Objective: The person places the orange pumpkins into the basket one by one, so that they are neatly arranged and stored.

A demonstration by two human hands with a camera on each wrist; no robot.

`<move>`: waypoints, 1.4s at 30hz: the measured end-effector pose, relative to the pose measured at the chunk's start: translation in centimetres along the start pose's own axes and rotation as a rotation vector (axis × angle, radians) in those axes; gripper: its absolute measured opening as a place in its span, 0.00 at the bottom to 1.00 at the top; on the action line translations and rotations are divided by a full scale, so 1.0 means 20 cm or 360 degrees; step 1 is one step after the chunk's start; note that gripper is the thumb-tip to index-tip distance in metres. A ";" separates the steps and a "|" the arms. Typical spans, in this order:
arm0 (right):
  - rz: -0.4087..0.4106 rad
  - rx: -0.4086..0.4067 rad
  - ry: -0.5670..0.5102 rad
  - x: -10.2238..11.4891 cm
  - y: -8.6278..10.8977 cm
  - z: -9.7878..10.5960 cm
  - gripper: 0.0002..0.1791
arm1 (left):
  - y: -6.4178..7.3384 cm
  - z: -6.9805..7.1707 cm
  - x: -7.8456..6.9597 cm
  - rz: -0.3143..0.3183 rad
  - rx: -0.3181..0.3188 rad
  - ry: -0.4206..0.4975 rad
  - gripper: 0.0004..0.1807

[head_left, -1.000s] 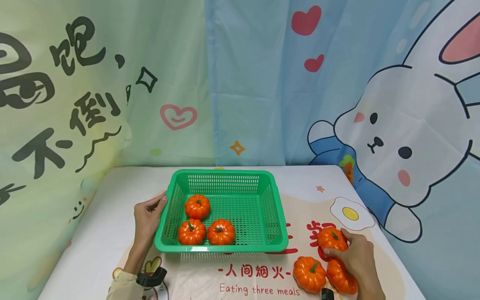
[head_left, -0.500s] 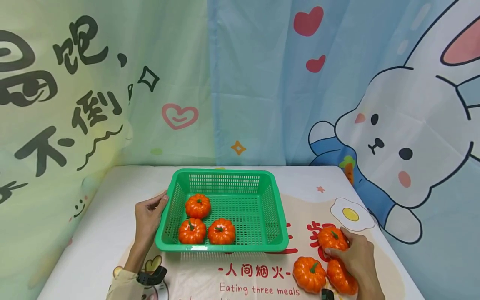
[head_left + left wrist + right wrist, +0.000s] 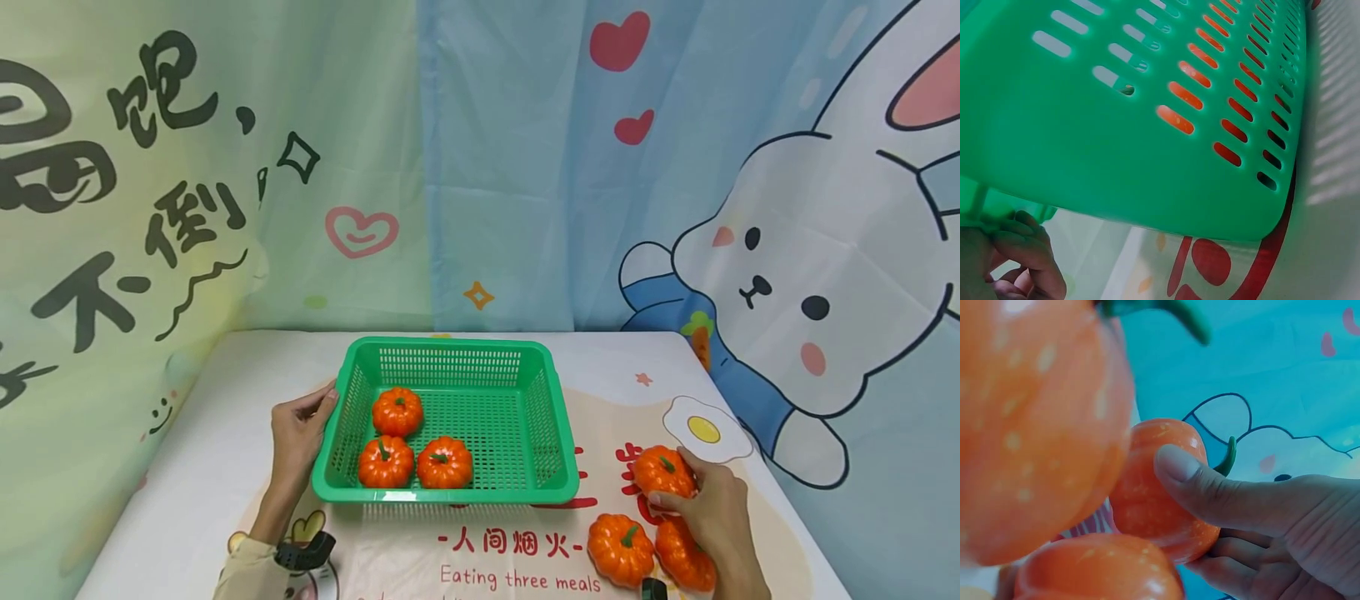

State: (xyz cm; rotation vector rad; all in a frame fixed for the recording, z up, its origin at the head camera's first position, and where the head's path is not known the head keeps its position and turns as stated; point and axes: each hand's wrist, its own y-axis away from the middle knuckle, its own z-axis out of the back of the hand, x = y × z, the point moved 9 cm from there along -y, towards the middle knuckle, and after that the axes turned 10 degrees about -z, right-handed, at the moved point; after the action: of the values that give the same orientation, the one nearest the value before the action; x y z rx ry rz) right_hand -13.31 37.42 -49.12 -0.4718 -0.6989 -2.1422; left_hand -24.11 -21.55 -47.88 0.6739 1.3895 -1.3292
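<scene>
Near the middle of the table stands a green plastic basket (image 3: 491,417) with three small orange pumpkins (image 3: 397,412) in its left half. My left hand (image 3: 298,433) pinches the basket's left rim; in the left wrist view its curled fingers (image 3: 1029,250) meet the rim's edge. On the right, my right hand (image 3: 712,504) grips another pumpkin (image 3: 663,471) between thumb and fingers. That pumpkin (image 3: 1163,494) shows its green stem in the right wrist view, the thumb lying across its side. Two more pumpkins sit close by, one upright (image 3: 621,550) and one tipped over (image 3: 684,557).
A printed cloth (image 3: 517,550) with red lettering and a fried-egg picture covers the table. Behind it hangs a curtain (image 3: 495,167) with a rabbit and hearts. Dark straps are around the wrists.
The pumpkin in my right hand has shifted very slightly up and left over the last half second. My left hand keeps its hold on the basket, which stays in place.
</scene>
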 end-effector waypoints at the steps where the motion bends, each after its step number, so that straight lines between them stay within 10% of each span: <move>1: 0.0007 0.0001 0.0005 0.01 0.00 0.00 0.52 | 0.00 0.00 0.00 -0.0001 -0.0002 0.0000 0.17; 42: 0.0236 -0.0038 0.0160 0.23 0.15 0.08 0.50 | 0.00 0.00 0.01 -0.0002 -0.0011 0.0016 0.16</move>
State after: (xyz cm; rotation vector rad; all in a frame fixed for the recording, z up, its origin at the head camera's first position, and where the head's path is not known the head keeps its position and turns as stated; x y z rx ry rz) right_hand -13.46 34.15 -44.49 -0.4126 -0.5648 -2.0216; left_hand -24.12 -21.62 -47.99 0.6762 1.4021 -1.3233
